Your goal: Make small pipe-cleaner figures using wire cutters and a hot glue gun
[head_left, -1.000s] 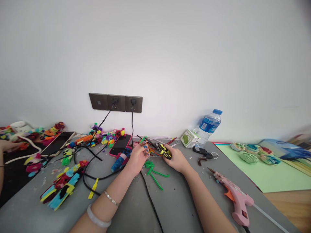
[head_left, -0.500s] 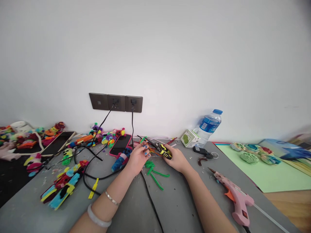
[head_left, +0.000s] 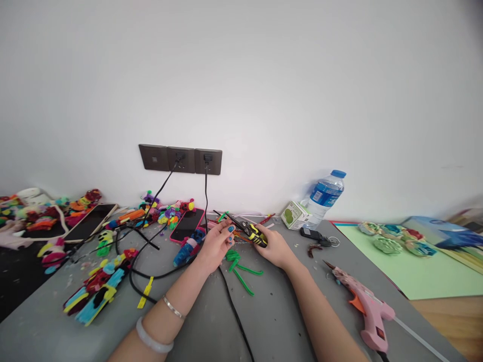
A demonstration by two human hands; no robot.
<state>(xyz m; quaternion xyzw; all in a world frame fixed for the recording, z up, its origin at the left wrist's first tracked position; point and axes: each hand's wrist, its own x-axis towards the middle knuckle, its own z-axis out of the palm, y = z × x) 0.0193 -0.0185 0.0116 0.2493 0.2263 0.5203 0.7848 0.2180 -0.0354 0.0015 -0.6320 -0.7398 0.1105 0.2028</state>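
My right hand (head_left: pixel 273 246) is closed round the black-and-yellow handles of a pair of pliers (head_left: pixel 249 231), whose jaws point up and left toward a small green piece (head_left: pixel 222 216). My left hand (head_left: pixel 217 245) is curled just left of the jaws, its fingertips pinched on a thin orange strip I cannot make out clearly. A bent green pipe cleaner (head_left: pixel 239 266) lies on the grey table (head_left: pixel 264 322) between my wrists.
A pink glue gun (head_left: pixel 364 304) lies at the right, with keys (head_left: pixel 317 237), a green carton (head_left: pixel 295 214) and a water bottle (head_left: pixel 323 197) behind. A pink phone (head_left: pixel 187 224), black cables (head_left: pixel 143 251) and several colourful pipe-cleaner figures (head_left: pixel 94 289) lie left. Wall sockets (head_left: pixel 180 159) sit above.
My left fingers have shifted slightly toward the pliers' jaws. At the far left, another person's hand has drawn back out of view.
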